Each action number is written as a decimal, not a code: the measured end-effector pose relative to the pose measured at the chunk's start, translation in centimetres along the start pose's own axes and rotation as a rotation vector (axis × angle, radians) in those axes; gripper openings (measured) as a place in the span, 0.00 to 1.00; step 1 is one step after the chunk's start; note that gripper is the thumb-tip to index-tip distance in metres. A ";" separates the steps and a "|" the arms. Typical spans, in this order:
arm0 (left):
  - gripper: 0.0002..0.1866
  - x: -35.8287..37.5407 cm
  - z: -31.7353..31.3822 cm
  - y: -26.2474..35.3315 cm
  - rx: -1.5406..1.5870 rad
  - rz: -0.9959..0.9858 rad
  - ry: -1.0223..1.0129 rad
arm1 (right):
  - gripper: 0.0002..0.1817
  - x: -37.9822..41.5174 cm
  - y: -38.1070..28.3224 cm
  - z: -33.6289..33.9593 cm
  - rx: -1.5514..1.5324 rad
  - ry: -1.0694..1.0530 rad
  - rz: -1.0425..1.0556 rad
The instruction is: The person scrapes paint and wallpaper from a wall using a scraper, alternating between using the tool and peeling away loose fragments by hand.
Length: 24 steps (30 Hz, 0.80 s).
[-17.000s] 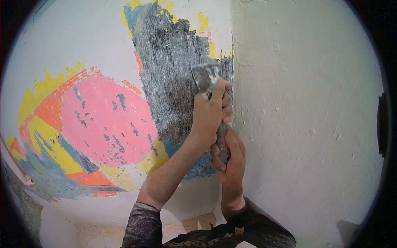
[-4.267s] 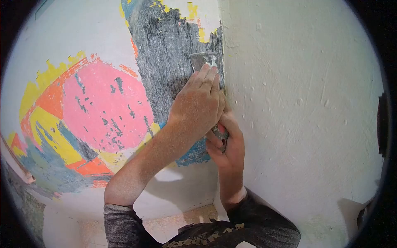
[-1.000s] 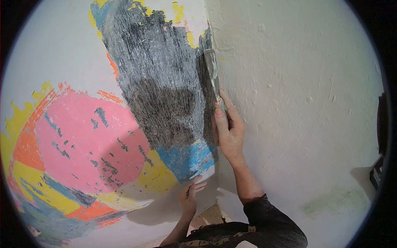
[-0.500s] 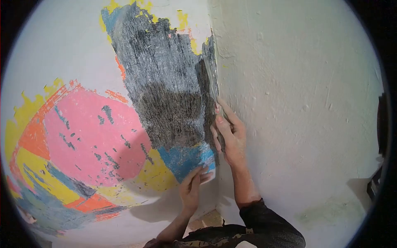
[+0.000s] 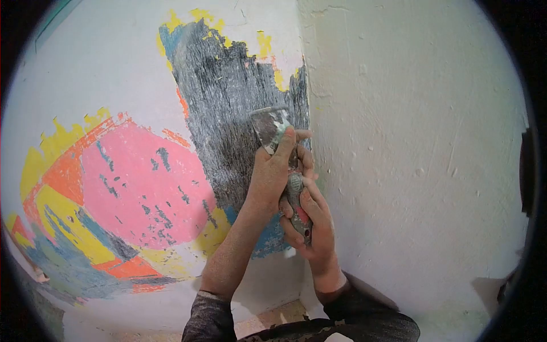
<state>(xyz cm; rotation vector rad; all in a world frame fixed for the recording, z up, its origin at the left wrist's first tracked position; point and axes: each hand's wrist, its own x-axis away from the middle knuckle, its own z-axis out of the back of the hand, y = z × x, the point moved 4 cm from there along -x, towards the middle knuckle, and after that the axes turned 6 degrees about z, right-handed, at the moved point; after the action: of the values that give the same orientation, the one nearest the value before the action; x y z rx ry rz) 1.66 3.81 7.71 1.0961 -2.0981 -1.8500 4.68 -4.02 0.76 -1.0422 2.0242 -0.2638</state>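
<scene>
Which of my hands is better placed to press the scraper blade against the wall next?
Probably your left hand: its thumb lies up by the blade, while your right hand grips the handle lower down.

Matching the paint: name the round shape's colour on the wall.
The round shape is pink with grey-blue flecks; best seen in the head view.

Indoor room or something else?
Probably a room under renovation: a corner between a partly scraped painted wall and a plain, bumpy wall, with a scraper held at the paint.
</scene>
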 end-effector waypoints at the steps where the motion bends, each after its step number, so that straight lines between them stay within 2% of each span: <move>1: 0.22 -0.1 -0.2 0.0 -0.007 -0.004 0.005 | 0.24 -0.1 -0.1 -0.3 -0.007 -0.007 -0.001; 3: 0.19 -0.3 -0.3 0.3 0.041 -0.027 0.041 | 0.17 -0.4 -0.2 -0.5 0.026 0.041 0.017; 6: 0.18 -0.7 -1.0 1.2 0.081 -0.025 0.093 | 0.13 -1.4 0.0 -0.3 -0.104 -0.005 0.009; 9: 0.17 -0.6 -0.5 0.0 0.066 -0.018 0.066 | 0.10 -0.7 0.2 0.3 -0.089 0.043 -0.018; 13: 0.16 -1.0 -1.1 1.0 0.057 -0.029 0.096 | 0.10 -1.8 0.0 0.5 -0.088 0.063 -0.010; 15: 0.13 -0.8 -1.7 1.4 0.119 -0.013 0.140 | 0.13 -1.9 -0.3 -0.1 -0.248 0.017 -0.027; 18: 0.13 -0.3 -1.4 0.2 0.073 -0.009 0.159 | 0.14 -1.1 0.2 0.9 -0.207 0.026 -0.056; 24: 0.14 -1.3 -2.6 2.6 0.048 -0.030 0.196 | 0.12 -3.1 -1.3 0.4 -0.193 0.056 -0.027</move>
<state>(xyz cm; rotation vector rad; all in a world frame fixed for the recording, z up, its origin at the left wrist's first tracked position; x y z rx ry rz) 2.94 2.40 11.12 1.2699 -2.0343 -1.6379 6.67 -2.46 2.96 -1.1938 2.1188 -0.1136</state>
